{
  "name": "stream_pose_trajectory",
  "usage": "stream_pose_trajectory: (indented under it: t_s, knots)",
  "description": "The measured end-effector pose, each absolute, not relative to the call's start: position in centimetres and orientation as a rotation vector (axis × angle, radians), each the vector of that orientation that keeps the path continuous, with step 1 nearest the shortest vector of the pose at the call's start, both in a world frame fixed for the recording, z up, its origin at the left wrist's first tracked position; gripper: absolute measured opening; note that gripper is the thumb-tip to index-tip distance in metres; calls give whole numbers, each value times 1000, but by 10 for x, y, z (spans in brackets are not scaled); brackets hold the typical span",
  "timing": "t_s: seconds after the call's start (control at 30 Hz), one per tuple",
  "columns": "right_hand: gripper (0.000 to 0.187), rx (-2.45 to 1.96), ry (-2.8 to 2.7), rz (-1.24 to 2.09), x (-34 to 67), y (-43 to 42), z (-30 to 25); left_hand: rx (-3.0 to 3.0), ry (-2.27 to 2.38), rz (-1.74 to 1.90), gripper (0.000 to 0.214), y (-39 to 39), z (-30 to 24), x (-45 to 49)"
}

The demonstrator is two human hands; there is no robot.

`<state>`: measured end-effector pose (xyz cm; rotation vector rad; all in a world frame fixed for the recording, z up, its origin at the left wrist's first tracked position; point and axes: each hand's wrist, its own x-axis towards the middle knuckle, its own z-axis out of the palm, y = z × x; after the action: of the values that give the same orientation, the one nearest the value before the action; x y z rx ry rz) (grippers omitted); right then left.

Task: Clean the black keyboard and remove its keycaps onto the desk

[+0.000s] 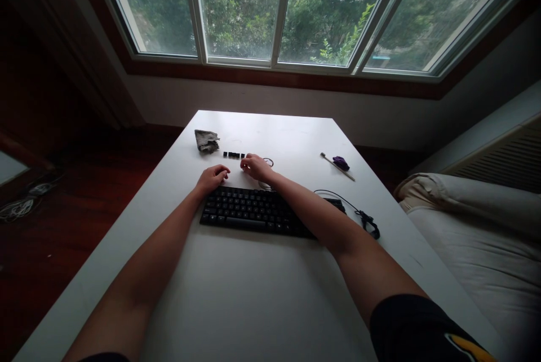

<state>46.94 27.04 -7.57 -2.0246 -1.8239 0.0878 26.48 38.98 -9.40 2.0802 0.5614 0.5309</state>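
Observation:
A black keyboard [245,210] lies on the white table, its right part hidden under my right forearm. My left hand [212,178] is at the keyboard's far left corner, fingers loosely bent, thumb and index finger apart, with nothing visible in them. Just beyond the keyboard, my right hand [257,167] points left with its fingers bent down and drawn together. Anything between those fingertips is too small to make out. Beside them stands a short row of small black keycaps [234,155]. A thin cable loop [269,162] shows behind the right hand.
A crumpled grey cloth [207,141] lies at the table's far left. On the right are a toothbrush [338,167], a dark purple bundle [341,163] and a coiled black cable [368,225]. The table [253,294] faces a window; a pale cushioned seat [473,238] adjoins its right side.

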Motion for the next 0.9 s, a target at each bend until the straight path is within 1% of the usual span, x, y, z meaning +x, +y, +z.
stream_pose_trajectory:
  t_s: [0.13,0.2,0.4,0.9]
  knots:
    - [28,-2026,-1676,181,476,270,-76,2074,567,538,31,390,-96,265]
    - [30,-2032,-1591,222,482,270,-77,2077,569,537,31,391,-98,266]
    - [26,-2091,-1425,381,492,269,-80,2072,574,535,32,394,-102,267]
    - [17,-2136,-1504,432,491,278,-83,2035,586,541,32,390,-96,265]
